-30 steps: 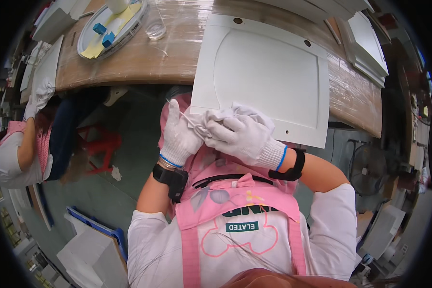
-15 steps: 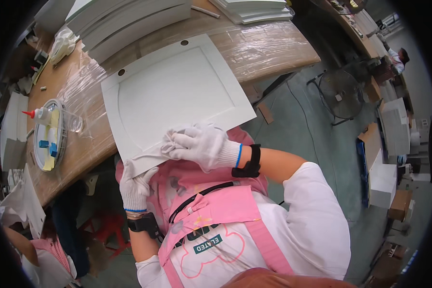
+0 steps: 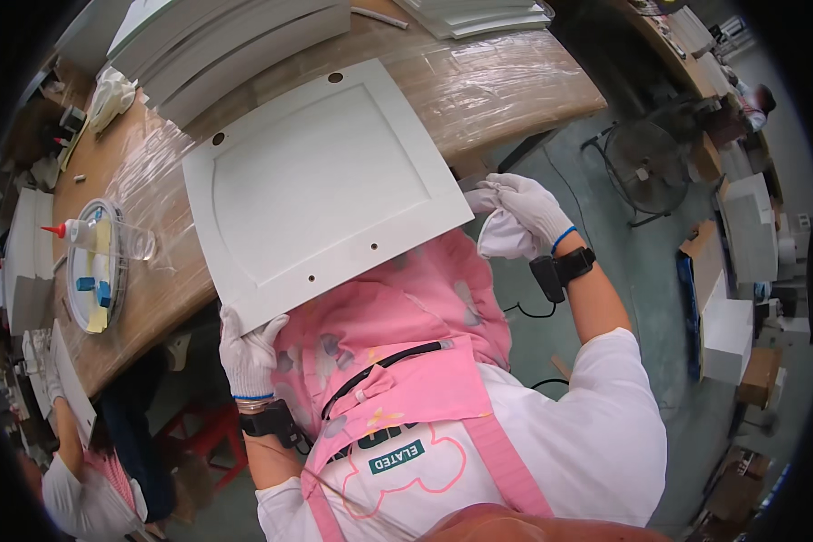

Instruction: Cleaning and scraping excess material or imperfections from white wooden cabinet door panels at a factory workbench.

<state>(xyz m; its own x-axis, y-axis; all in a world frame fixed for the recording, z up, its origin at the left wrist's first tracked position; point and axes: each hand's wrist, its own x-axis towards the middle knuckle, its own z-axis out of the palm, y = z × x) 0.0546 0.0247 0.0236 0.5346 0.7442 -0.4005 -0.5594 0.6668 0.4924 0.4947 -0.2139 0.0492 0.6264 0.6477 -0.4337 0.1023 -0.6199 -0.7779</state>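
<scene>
A white cabinet door panel (image 3: pixel 321 181) with a recessed, curved middle lies over the table's near edge and reaches toward my lap. Two dark round holes show along its far edge and two smaller ones along its near edge. My gloved left hand (image 3: pixel 249 350) grips the panel's near left corner, thumb apart from the fingers. At the right corner is my gloved right hand (image 3: pixel 526 210), closed around a bunched white cloth (image 3: pixel 506 237) that hangs below the fingers.
Stacked white panels (image 3: pixel 235 54) stand at the back of the film-wrapped table (image 3: pixel 515 86). On the left, a round lid (image 3: pixel 74 294) holds a red-tipped bottle (image 3: pixel 81 233) and blue pieces. A floor fan (image 3: pixel 646 172) is at right; a co-worker's arm (image 3: pixel 66 434) shows lower left.
My right hand has swept rightward with the cloth along the panel's near edge to its right corner, uncovering the two small holes. My left hand stays at the near left corner.
</scene>
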